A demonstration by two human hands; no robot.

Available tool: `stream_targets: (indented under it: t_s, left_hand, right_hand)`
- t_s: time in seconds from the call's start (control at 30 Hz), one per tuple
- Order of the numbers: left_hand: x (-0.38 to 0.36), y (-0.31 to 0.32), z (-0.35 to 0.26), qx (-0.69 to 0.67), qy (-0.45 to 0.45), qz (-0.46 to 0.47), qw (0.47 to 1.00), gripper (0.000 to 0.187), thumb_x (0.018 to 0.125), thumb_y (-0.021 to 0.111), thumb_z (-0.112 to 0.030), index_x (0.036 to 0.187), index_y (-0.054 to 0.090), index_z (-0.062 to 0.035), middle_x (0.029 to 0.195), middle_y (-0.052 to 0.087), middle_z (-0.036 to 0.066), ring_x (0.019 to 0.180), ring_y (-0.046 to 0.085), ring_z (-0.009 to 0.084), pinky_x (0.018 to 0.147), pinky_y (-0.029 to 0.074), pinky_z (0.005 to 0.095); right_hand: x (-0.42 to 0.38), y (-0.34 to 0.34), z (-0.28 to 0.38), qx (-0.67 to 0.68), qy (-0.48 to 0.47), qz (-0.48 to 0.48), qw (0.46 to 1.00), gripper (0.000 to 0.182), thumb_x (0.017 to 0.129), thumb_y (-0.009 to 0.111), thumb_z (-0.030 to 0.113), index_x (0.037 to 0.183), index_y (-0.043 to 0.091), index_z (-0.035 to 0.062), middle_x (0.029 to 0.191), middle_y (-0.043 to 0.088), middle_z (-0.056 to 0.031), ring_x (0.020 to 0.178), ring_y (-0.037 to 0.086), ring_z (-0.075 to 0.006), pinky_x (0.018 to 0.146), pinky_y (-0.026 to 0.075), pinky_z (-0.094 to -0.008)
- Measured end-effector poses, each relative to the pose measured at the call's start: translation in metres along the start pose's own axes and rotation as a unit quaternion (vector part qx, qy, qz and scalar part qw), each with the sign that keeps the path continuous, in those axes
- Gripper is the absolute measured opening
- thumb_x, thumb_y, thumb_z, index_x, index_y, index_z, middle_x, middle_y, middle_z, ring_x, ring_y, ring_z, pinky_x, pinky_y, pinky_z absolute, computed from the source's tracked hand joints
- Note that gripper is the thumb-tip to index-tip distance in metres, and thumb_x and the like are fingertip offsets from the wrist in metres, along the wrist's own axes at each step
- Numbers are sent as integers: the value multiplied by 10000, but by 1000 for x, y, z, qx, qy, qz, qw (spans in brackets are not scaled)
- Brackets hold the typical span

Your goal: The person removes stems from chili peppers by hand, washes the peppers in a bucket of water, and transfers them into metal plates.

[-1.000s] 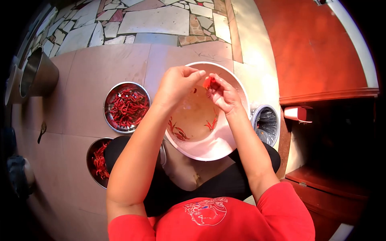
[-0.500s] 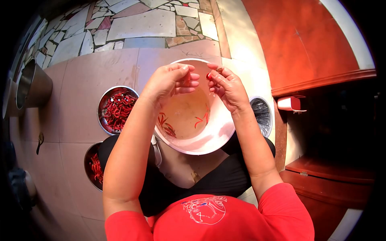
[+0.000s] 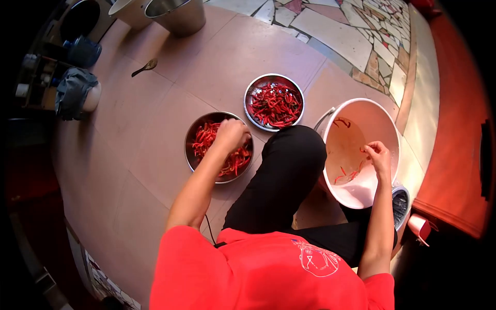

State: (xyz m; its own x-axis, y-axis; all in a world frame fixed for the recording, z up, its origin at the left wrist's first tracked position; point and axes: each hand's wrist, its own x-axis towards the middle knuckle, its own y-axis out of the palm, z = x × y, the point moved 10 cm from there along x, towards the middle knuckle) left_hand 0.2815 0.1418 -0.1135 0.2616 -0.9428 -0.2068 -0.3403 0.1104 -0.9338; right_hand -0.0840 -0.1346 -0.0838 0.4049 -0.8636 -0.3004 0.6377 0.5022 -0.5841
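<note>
My left hand (image 3: 232, 135) is over the near metal bowl (image 3: 190, 155) of red chillies (image 3: 205, 135); its fingers are blurred and point down among the chillies, so their grip cannot be made out. Above the white bucket (image 3: 371, 105), my right hand (image 3: 378, 154) is closed in a pinch on a small red chilli (image 3: 362, 150). Several red chillies (image 3: 351, 173) lie in the water inside the bucket. Another metal bowl (image 3: 249, 114), full of red chillies, stands farther off, between the near bowl and the bucket.
A wooden spoon (image 3: 145, 67) lies on the tiled floor (image 3: 139, 119). Beyond it stand a metal bucket (image 3: 178, 18) and a pale bucket (image 3: 129, 13). A lined bin (image 3: 401, 206) sits beside the white bucket, near red furniture (image 3: 454, 155). My bent knee (image 3: 294, 155) rises between bowl and bucket.
The view has swung left. My left hand has moved from above the white bucket to the near chilli bowl. My right hand remains over the bucket, now lower towards its inside.
</note>
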Motion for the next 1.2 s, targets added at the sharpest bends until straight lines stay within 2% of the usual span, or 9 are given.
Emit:
stream_targets:
  t_s: [0.03,0.13,0.33,0.47,0.53,0.67,0.87,1.1,1.2]
  left_hand:
    - [-13,16,15,-324,-67,-19,943,178,785,651,-163,938,716,-98,860,677,140,817,660,246,737,514,362]
    - [-67,40,62,-592,-265,-113,753,211,799,642,-150,982,693,-55,871,675,163,838,661,233,758,509,342]
    - [-140,120,169,-253,-398,-150,869,357,806,668,-264,1025,646,18,882,687,138,814,659,223,752,507,319]
    - [-148,144,189,-383,-415,-172,807,376,835,642,-273,1065,626,25,953,676,173,833,661,245,768,502,324]
    - [-142,134,187,-476,-412,-180,756,305,886,608,-284,1063,615,-35,743,597,19,607,542,81,486,465,222]
    - [-98,30,153,-546,-339,-237,729,258,914,580,-257,1060,619,-48,816,593,0,685,543,65,578,473,196]
    - [12,-212,-79,-486,-47,-337,805,256,930,546,-192,1078,622,3,974,649,59,834,594,109,710,468,245]
    - [133,-143,-300,-396,196,-55,896,237,871,575,-175,966,651,28,831,671,129,734,623,174,689,489,293]
    - [154,-97,-307,-206,167,-8,964,243,834,598,-212,916,658,8,840,659,181,764,642,293,719,506,372]
  right_hand:
    - [-1,1,25,38,-12,5,999,88,834,639,112,861,602,37,767,656,-36,656,584,-92,559,424,-197]
    - [0,13,96,134,-32,23,990,103,858,622,102,934,579,47,810,654,-46,672,569,-75,557,410,-179]
    - [47,102,183,101,-129,117,980,282,847,657,216,1024,597,4,830,689,-72,669,600,-96,561,455,-208]
    - [50,148,196,104,-93,154,978,573,865,646,295,1311,454,-7,955,676,-99,731,648,-125,544,471,-231]
    - [47,136,195,183,-115,140,966,498,880,625,281,1276,497,7,957,677,-88,750,648,-120,547,469,-223]
    - [47,74,125,216,-63,114,968,304,897,606,248,1116,598,37,928,672,-57,746,630,-100,598,466,-206]
    - [33,4,-66,-364,15,127,923,224,724,645,107,941,701,111,896,687,-106,807,658,-252,744,510,-352]
    - [3,67,-135,-631,-102,266,721,333,814,581,218,1128,644,311,1448,321,-56,1197,464,-283,867,440,-396]
    - [12,72,-146,-680,-126,258,675,290,834,553,198,1096,671,238,1345,464,-72,1193,471,-270,855,441,-373]
